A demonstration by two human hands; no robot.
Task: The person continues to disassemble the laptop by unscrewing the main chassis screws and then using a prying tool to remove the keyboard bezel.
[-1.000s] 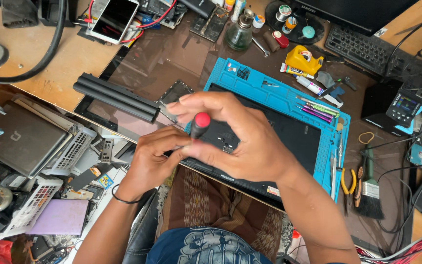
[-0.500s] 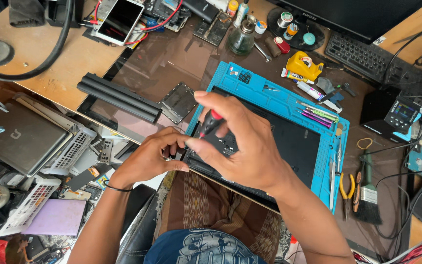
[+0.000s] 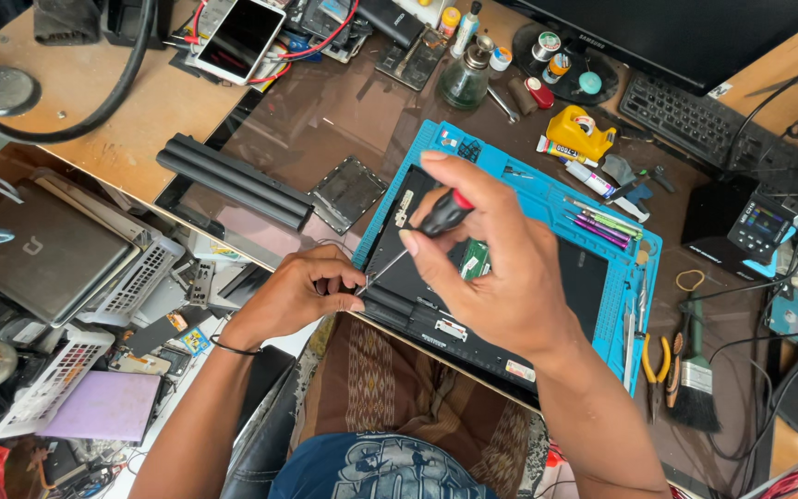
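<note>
R hand [image 3: 501, 277]: grip closed on screwdriver [image 3: 422, 231], tip down at laptop [image 3: 510, 305] edge.
L hand [image 3: 302, 291]: fingers curled, pinching at tip, on laptop corner.
Laptop: open-backed, on blue mat [image 3: 639, 268], counter [image 3: 94, 111].

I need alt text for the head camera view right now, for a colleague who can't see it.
The right hand holds a small screwdriver with its tip at the near-left corner of an open black laptop, where the left hand pinches. The laptop lies on a blue work mat on a desk cluttered with tools, a keyboard and pliers.
</note>
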